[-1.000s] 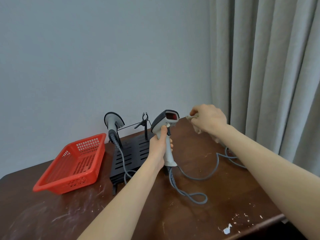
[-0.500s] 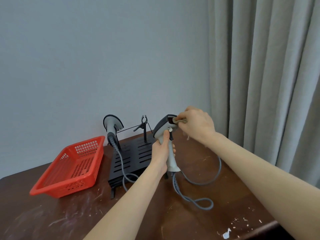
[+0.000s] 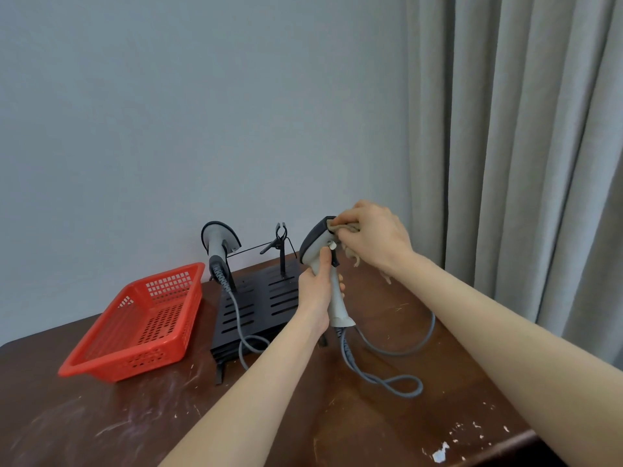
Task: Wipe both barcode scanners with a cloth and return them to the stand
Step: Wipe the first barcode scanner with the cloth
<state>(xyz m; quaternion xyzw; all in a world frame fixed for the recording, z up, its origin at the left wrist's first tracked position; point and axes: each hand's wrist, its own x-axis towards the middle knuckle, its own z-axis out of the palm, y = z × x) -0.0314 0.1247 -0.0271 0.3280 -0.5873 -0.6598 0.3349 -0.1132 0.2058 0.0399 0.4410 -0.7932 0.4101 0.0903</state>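
Note:
My left hand (image 3: 317,294) grips the handle of a grey and black barcode scanner (image 3: 315,242), held upright above the table. A beige cloth (image 3: 349,230) is bunched in my right hand (image 3: 374,237) and pressed against the scanner's head window. The scanner's grey cable (image 3: 387,382) loops on the table below. A second scanner (image 3: 217,242) sits upright at the left post of the black slotted stand (image 3: 256,308). The stand's right clip (image 3: 279,239) holds nothing.
A red plastic basket (image 3: 141,325) lies left of the stand on the dark wooden table (image 3: 101,426). Grey curtains (image 3: 522,146) hang at the right. The table's front right corner (image 3: 526,436) is chipped, and a grey wall stands behind.
My right hand brought the cloth from beside the scanner onto its head window. My left hand kept hold of the handle and tilted the scanner slightly.

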